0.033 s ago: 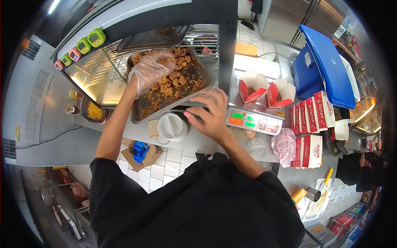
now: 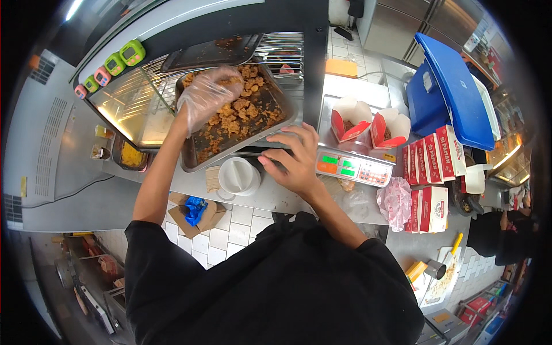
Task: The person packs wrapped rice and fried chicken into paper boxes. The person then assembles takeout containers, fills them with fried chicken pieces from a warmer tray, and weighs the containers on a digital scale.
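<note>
Hand work at a tray of fried food, seen from above. The browned, crusted fried pieces [image 2: 230,123] lie in a dark metal tray [image 2: 241,142], heaped toward its far left part, with loose crumbs and bare metal toward the right and near sides. The left hand [image 2: 211,95], in a clear plastic glove, is over the heap with its fingers curved down; whether they have closed on a piece cannot be told, as the glove and the back of the hand hide them. The right hand [image 2: 292,161], bare, is open and appears empty, its fingers spread just beside the tray's near edge; contact with the rim cannot be confirmed. The step in hand appears to be gathering pieces by touch. The next move would call for the gloved fingers to close beneath a portion without crushing its crust, while the tray is kept level.

Beyond the tray lie a second dark tray [image 2: 201,56] and a wire rack [image 2: 282,52]. On the near side, a white lidded container [image 2: 238,176] stands on the counter [image 2: 282,198]. To the right, a scale [image 2: 353,169] with a lit green display carries two open red-and-white boxes [image 2: 345,129], some brown food visible inside.
</note>
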### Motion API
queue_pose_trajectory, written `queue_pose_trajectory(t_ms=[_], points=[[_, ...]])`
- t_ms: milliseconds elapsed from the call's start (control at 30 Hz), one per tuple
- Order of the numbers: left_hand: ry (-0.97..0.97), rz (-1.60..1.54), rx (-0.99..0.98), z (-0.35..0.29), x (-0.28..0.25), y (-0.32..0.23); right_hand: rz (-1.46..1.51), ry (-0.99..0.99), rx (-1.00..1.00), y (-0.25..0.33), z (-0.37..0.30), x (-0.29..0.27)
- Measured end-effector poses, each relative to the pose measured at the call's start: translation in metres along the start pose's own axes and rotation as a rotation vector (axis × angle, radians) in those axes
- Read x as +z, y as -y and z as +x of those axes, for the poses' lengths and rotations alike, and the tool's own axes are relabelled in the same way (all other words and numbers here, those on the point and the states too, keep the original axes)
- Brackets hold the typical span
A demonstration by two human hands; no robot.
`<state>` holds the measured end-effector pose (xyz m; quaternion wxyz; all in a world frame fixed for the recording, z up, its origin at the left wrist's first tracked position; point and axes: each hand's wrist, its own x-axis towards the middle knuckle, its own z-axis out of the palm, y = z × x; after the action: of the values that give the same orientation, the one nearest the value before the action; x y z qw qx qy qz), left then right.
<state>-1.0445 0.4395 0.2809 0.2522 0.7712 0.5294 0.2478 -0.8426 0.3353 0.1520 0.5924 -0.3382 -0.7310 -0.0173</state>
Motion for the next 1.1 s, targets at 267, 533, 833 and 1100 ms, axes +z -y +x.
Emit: queue_pose_trajectory(t_ms=[267, 533, 833, 1100], points=[[0.202, -0.003, 0.463, 0.033, 0.052, -0.118, -0.117, 0.013, 0.273, -0.021, -0.067, -0.08], [0.352, 0.684, 1.157, 0.158, 0.218, -0.176, -0.303, 0.095, 0.494, -0.033, -0.164, -0.164], [0.647, 0.687, 0.471, 0.165, 0.317, -0.221, -0.396, -0.016, 0.673, -0.031, -0.201, -0.217], [0.873, 0.838, 0.586, 0.18, 0.368, -0.208, -0.457, -0.052, 0.753, -0.024, -0.221, -0.238]])
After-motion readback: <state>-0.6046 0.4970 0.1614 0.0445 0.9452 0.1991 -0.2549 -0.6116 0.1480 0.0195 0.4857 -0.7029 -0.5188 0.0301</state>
